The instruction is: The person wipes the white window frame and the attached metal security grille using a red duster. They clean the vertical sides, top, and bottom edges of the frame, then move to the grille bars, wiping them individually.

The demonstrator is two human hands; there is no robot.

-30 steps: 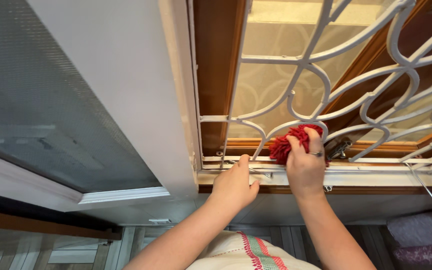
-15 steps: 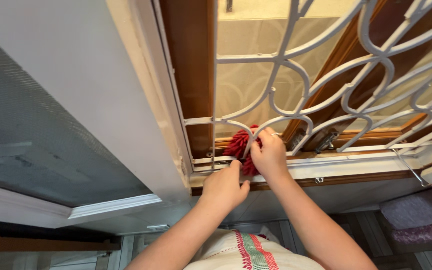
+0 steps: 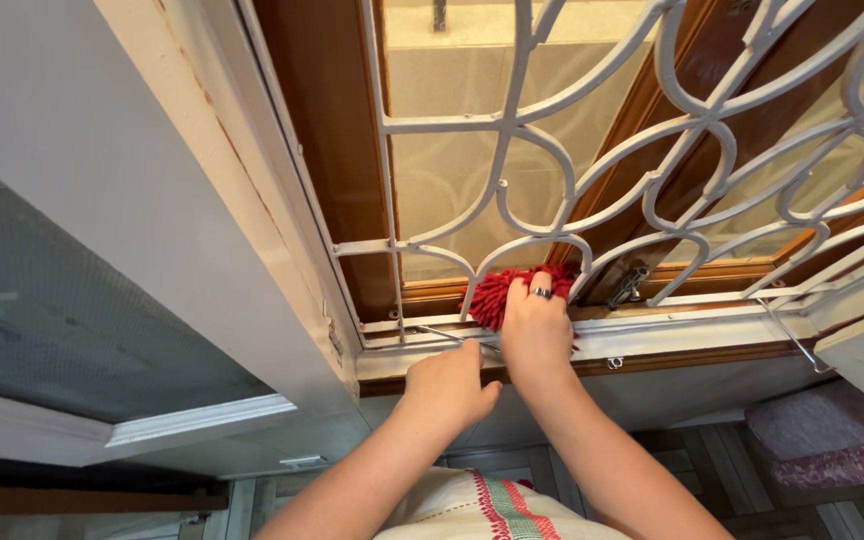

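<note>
Nearest the camera is the person's pale garment with a red and green woven band (image 3: 497, 505), and both bare forearms rise from it toward the window. The left hand (image 3: 450, 385) is loosely curled, fingertips resting on the white sill ledge (image 3: 692, 335), just below and to the left of the working grip; it holds nothing and seems to steady the body. The right hand (image 3: 535, 335), with a ring on one finger, has its grip closed over a red fluffy duster cloth (image 3: 504, 292), pressing it into the bottom rail where the white curved metal grille (image 3: 592, 190) meets the sill. The cloth sits directly under and ahead of that grip, poking out to its left between two grille bars. Beyond it lies the brown wooden window frame (image 3: 327, 150) with a metal latch (image 3: 630, 285) to the right of the grip, then frosted patterned glass.

The step in hand looks like wiping dust along the lower rail. The next move likely calls for sliding the cloth sideways while threading it past each bar foot.
</note>
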